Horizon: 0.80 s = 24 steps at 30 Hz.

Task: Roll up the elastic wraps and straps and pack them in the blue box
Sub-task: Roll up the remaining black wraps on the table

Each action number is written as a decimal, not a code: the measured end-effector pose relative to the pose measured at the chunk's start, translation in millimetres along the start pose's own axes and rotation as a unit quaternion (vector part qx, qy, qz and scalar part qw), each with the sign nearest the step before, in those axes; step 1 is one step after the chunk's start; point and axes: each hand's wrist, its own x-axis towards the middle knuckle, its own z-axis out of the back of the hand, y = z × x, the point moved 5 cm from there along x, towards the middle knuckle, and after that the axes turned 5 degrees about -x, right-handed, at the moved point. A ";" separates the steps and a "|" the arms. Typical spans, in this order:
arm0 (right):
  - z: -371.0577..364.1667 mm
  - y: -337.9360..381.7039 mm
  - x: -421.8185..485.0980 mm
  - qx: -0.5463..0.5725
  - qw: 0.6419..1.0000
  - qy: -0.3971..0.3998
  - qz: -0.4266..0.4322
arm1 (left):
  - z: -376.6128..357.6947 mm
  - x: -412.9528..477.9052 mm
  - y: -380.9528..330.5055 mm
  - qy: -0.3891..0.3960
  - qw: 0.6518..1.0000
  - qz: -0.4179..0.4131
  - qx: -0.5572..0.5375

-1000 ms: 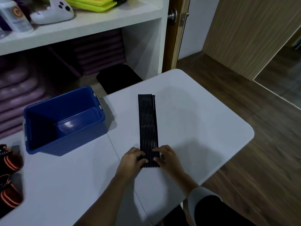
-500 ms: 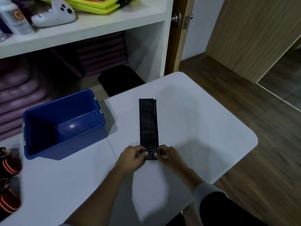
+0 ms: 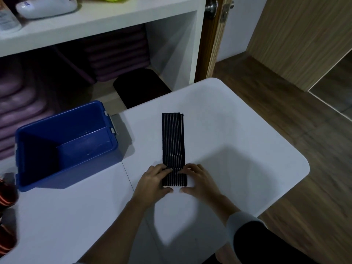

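A black elastic wrap with thin white stripes [image 3: 173, 138] lies flat on the white table [image 3: 238, 149], running away from me. Its near end is turned up into a short roll. My left hand [image 3: 155, 181] holds the roll's left side, with fingers over the top and thumb under the near edge. On the right side my right hand [image 3: 200, 180] grips it the same way. The blue box [image 3: 28, 161] stands open to the left of the wrap, with nothing visible inside it.
Two rolled black and orange straps [image 3: 6, 193] sit at the table's left edge. Behind the table is a white shelf unit [image 3: 106, 21] with purple cushions below. Wooden floor [image 3: 314, 168] lies to the right past the table's rounded corner.
Both hands have turned the wrap's near end over into a roll and moved it a little away from me. The flat length of wrap is shorter.
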 end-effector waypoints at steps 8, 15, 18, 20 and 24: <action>14.1 -2.7 15.8 0.096 0.991 0.011 -0.095 | 14.4 17.5 4.9 0.025 0.974 0.170 -0.151; 10.6 -8.0 33.4 0.121 0.971 -0.045 -0.203 | 9.7 28.8 3.7 -0.096 0.960 0.254 -0.071; 13.3 -1.8 39.2 0.066 0.989 -0.099 -0.090 | 13.4 32.7 -3.0 -0.120 0.983 0.136 -0.033; 13.1 -4.8 37.6 0.041 0.993 -0.096 -0.051 | 13.5 31.3 -2.6 -0.114 0.992 0.052 0.001; 4.2 -14.2 33.2 -0.002 1.000 -0.009 -0.014 | 6.4 29.2 10.5 -0.023 0.998 0.020 0.057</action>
